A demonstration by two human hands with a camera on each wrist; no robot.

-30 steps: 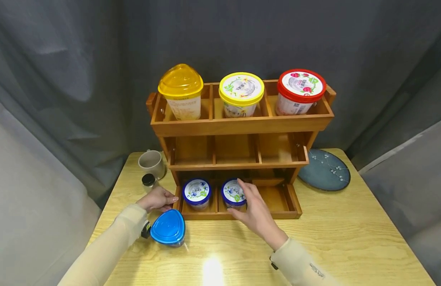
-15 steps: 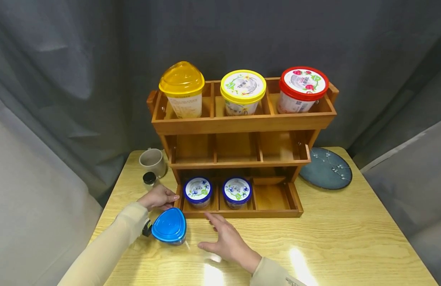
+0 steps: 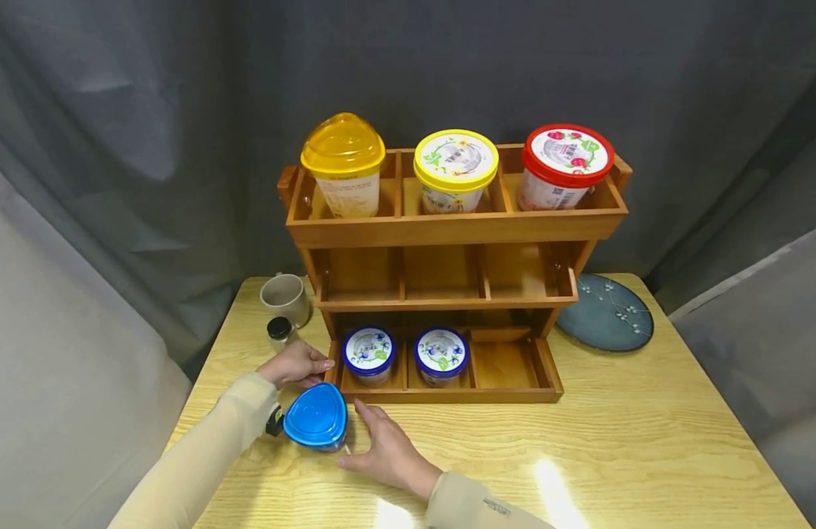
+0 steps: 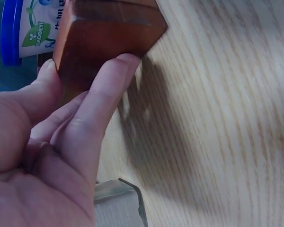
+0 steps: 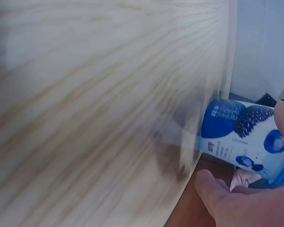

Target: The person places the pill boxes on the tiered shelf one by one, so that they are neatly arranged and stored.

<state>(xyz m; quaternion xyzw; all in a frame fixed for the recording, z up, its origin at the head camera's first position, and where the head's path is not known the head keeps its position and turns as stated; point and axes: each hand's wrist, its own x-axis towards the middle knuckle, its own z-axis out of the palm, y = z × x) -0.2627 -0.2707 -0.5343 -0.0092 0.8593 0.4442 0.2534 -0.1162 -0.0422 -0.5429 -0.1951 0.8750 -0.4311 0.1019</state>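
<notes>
My left hand [image 3: 295, 364] grips the lower left corner of a wooden three-tier shelf [image 3: 448, 397]. In the left wrist view, thumb and fingers pinch the shelf's corner [image 4: 109, 40]. A cup with a blue three-cornered lid [image 3: 315, 415] stands on the table in front of that corner. Beside it, on its right, my right hand [image 3: 391, 452] is spread, thumb and fingers apart. The right wrist view shows the cup's blueberry-printed side [image 5: 246, 137] lying between the fingers. Two blue-lidded tubs, one left [image 3: 368, 349] and one central [image 3: 441, 351], sit in the bottom tier.
The top tier holds a yellow dome-lidded cup [image 3: 345, 165], a yellow-lidded tub [image 3: 456, 162] and a red-lidded tub [image 3: 568, 158]. A mug [image 3: 285, 297] and a black-capped jar [image 3: 279, 328] stand left of the shelf. A dark blue plate [image 3: 603, 316] lies to its right.
My right hand has left the central blue-lidded tub and moved left and toward me, up to the blue-lidded cup. The left hand keeps its grip on the shelf corner.
</notes>
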